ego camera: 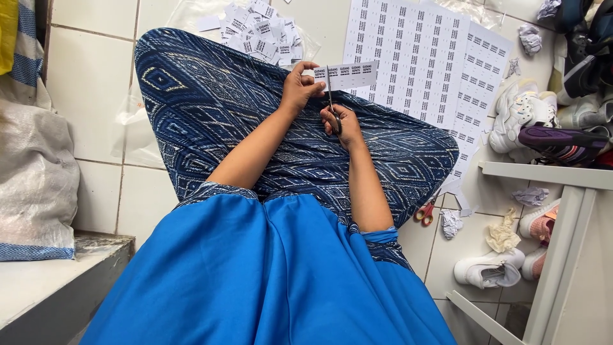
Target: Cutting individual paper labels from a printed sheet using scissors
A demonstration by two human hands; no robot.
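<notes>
On the tiled floor [89, 76] a person sits cross-legged, a blue patterned skirt [211, 108] spread wide over the knees and a plain blue top [268, 275] below it. Beyond the knees lie two large printed label sheets [408, 57], seemingly uncut, with rows of small labels; these look like the bulk of the cutting left to do. To the right a heap of shoes [549, 121] crowds a white rack [562, 211], with more shoes and crumpled paper on the tiles beneath. At the top, just past the skirt, a pile of cut labels [262, 32] rests on clear plastic, so part of the job is judged done, though far less than what remains. A spare pair of red-handled scissors [424, 213] lies on the floor by the right knee. Over the lap, the left hand [300, 86] is raised with the wrist bent, its grip pinched tight on one end of a label strip [348, 75], held level. The right hand [341, 121] sits just under it, fingers closed through the handles of the scissors [332, 108], blades pointing up and meeting the strip's lower edge near the left thumb.
</notes>
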